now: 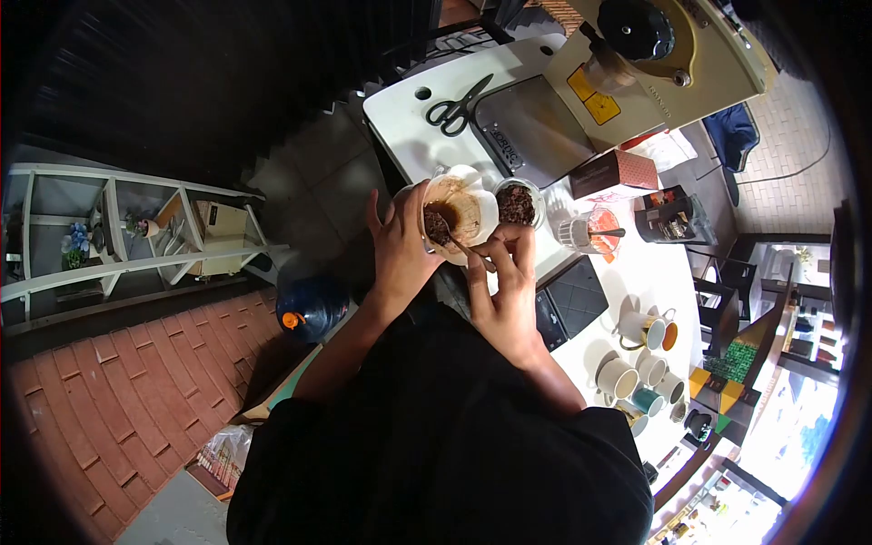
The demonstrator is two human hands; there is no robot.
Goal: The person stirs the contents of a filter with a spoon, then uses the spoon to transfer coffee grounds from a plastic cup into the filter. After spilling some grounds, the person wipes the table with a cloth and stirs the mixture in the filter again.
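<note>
My left hand (404, 245) is closed around the side of a coffee dripper lined with a stained paper filter (472, 211), tilted toward me. Dark wet coffee grounds (437, 227) lie against one side inside the filter. A thin spoon (461, 247) is pinched between the fingers of my right hand (507, 304), its tip reaching down into the grounds. Just right of the dripper stands a glass container (540, 207) holding more dark grounds (516, 205). What my left fingers grip on the dripper's far side is partly hidden.
Scissors (459, 106) lie beside a metal tray (531, 127) below a large beige machine (672, 64). A glass (581, 233) with a spoon, a black pouch (668, 214), a dark scale (572, 304) and several mugs (618, 378) stand rightward. A water jug (313, 304) is on the floor.
</note>
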